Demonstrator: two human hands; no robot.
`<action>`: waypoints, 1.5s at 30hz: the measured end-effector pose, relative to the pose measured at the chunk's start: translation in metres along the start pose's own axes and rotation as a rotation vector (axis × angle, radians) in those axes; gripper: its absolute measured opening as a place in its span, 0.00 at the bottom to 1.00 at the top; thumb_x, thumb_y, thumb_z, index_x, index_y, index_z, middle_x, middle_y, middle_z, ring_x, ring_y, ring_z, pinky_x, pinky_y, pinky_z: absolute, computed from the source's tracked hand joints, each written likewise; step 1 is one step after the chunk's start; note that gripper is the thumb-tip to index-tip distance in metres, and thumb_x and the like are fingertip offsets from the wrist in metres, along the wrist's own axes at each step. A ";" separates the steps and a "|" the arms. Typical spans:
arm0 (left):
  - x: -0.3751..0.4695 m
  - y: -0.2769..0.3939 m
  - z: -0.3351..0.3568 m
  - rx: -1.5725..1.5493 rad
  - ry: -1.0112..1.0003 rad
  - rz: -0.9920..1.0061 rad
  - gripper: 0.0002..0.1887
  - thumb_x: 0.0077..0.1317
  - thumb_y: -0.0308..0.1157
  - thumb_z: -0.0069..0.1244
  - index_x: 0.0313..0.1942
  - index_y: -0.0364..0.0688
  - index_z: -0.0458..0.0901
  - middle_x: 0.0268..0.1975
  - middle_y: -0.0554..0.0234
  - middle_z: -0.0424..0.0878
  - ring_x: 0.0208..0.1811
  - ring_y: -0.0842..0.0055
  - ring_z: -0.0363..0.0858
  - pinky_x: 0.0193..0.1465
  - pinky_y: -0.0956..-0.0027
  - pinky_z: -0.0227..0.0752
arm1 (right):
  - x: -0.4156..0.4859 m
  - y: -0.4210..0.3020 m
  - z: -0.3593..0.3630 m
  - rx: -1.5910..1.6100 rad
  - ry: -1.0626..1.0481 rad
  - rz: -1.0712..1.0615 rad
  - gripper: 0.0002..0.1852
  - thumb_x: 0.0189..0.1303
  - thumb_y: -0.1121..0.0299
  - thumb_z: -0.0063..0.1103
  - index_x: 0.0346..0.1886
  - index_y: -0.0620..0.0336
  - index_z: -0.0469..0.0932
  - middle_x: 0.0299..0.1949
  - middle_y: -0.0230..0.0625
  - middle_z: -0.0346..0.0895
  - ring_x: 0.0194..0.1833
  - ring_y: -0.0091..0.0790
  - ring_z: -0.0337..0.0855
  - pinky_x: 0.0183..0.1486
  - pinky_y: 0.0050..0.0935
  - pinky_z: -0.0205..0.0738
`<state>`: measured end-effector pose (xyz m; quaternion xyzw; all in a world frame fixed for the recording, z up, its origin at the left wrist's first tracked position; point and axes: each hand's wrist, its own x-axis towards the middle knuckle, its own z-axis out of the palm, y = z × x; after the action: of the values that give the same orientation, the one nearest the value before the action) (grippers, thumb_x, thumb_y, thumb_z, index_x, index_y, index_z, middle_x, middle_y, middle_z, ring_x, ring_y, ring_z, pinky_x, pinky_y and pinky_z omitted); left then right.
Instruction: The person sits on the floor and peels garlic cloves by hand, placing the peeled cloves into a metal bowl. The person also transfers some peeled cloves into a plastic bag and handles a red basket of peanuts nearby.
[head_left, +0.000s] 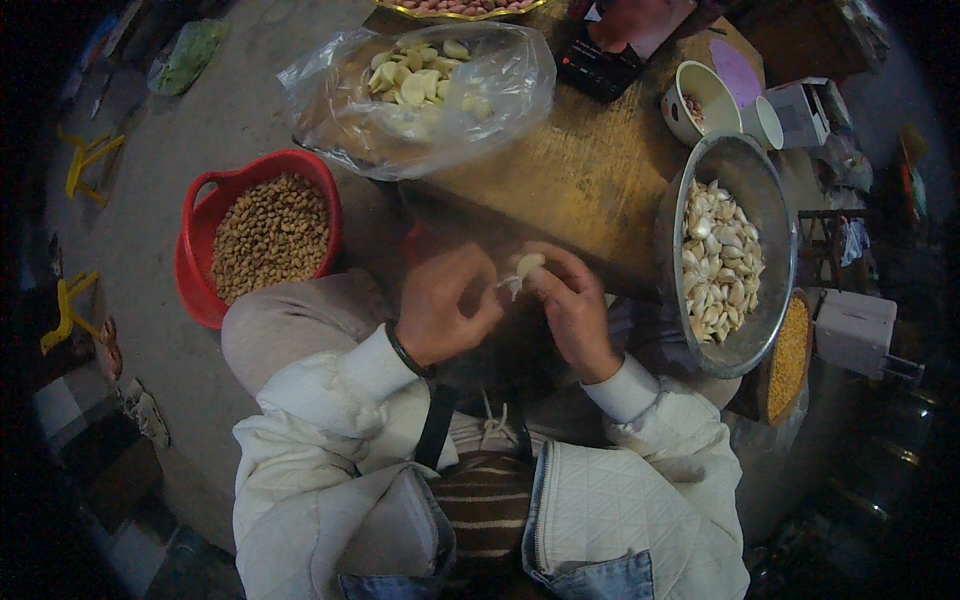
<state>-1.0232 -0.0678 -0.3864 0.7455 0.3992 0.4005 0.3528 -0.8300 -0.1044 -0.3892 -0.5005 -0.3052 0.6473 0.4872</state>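
Observation:
My right hand (576, 304) holds a pale garlic clove (530, 264) between thumb and fingers, above my lap. A loose bit of skin (514, 286) hangs from the clove. Beside it is my left hand (450, 304), blurred, with thumb and fingers curled into a ring; whether it pinches some skin is unclear. To the right, a metal basin (780, 225) contains many unpeeled garlic cloves (721, 262). Peeled cloves (420, 75) lie in a clear plastic bag (510, 75) on the wooden table (592, 165).
A red plastic basket (330, 176) of brown kernels stands left of my knee. Yellow grains (789, 360) fill a container below the basin. A cream bowl (709, 79), a white cup (765, 124) and a black box (596, 67) are at the far right, near another person's blurred hand (630, 26).

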 end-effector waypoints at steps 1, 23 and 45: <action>-0.001 -0.001 0.000 -0.006 -0.024 0.008 0.10 0.50 0.19 0.55 0.33 0.38 0.75 0.31 0.56 0.76 0.30 0.61 0.79 0.33 0.63 0.73 | 0.000 0.001 -0.001 0.044 -0.003 0.020 0.18 0.71 0.72 0.60 0.62 0.63 0.77 0.56 0.41 0.84 0.54 0.31 0.84 0.59 0.28 0.77; 0.004 -0.001 -0.004 -0.123 0.017 -0.026 0.07 0.62 0.20 0.62 0.40 0.36 0.84 0.38 0.56 0.85 0.37 0.68 0.83 0.38 0.68 0.75 | -0.003 -0.009 0.005 -0.253 -0.047 -0.028 0.16 0.70 0.69 0.64 0.59 0.63 0.83 0.54 0.33 0.85 0.54 0.26 0.83 0.59 0.26 0.75; 0.001 -0.004 0.004 0.018 0.049 0.055 0.04 0.62 0.26 0.60 0.37 0.41 0.83 0.34 0.57 0.82 0.35 0.59 0.84 0.36 0.59 0.76 | -0.005 0.001 0.005 -0.592 0.000 -0.328 0.13 0.66 0.78 0.65 0.53 0.66 0.83 0.51 0.35 0.82 0.44 0.22 0.83 0.44 0.22 0.78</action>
<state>-1.0207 -0.0656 -0.3914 0.7492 0.3910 0.4246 0.3249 -0.8348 -0.1088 -0.3865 -0.5646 -0.5564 0.4436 0.4182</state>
